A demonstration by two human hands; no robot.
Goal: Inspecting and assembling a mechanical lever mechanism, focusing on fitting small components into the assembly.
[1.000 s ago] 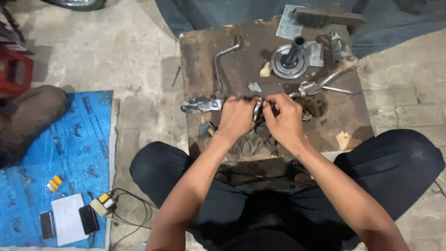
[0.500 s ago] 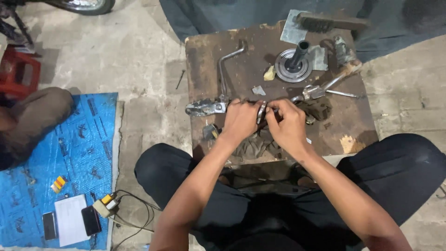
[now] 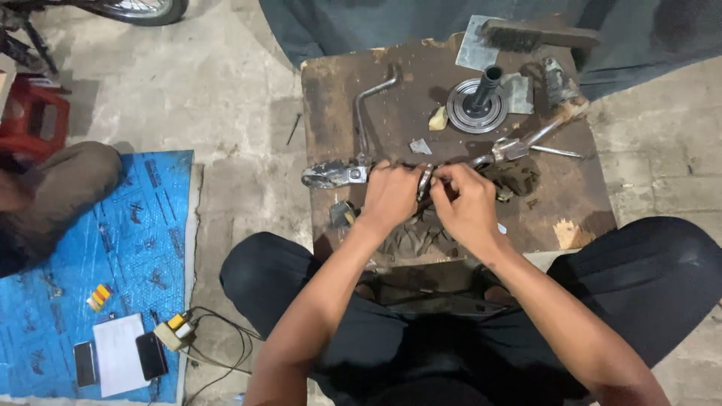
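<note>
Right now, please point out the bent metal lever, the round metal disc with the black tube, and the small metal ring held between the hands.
bent metal lever (image 3: 362,124): head view, on its straight shaft.
round metal disc (image 3: 460,114): head view, on its flat left rim.
small metal ring (image 3: 425,180): head view, on its visible edge between both hands.

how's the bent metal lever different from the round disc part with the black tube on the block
The lever is long, thin and cranked, lying flat beside the left hand; the disc is round, its black tube standing upright. The lever reaches the hands; the disc sits apart, untouched. Both are grey metal on the worn wooden block.
</note>
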